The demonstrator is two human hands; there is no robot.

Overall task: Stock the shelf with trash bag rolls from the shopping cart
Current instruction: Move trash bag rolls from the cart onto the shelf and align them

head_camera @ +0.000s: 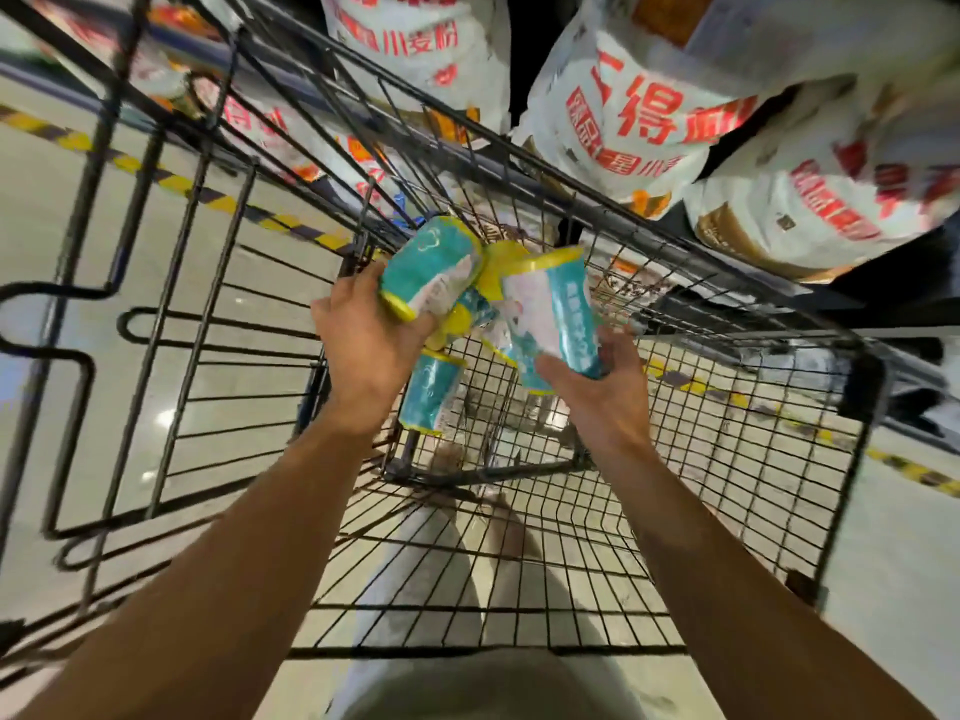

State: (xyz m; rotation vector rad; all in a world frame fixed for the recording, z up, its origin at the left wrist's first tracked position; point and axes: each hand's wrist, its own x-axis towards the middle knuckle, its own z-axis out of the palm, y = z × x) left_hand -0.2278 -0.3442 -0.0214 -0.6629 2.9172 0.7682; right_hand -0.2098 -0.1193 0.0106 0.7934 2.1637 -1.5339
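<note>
I look down into a black wire shopping cart (727, 449). My left hand (366, 337) grips a teal and yellow trash bag roll (434, 270) above the basket. My right hand (597, 387) holds a second teal roll with a white label (550, 314), tilted upward. The two rolls nearly touch at their yellow ends. A third teal roll (431, 394) lies below them near the front of the cart floor, and more small rolls (475, 311) are partly hidden between my hands.
Large white flour bags with red print (639, 111) fill the shelf just beyond the cart's front wall. The cart's folding seat panel (156, 314) is at left. Yellow and black floor tape (223, 202) runs along the shelf base. My pale trousers (441, 589) show through the mesh.
</note>
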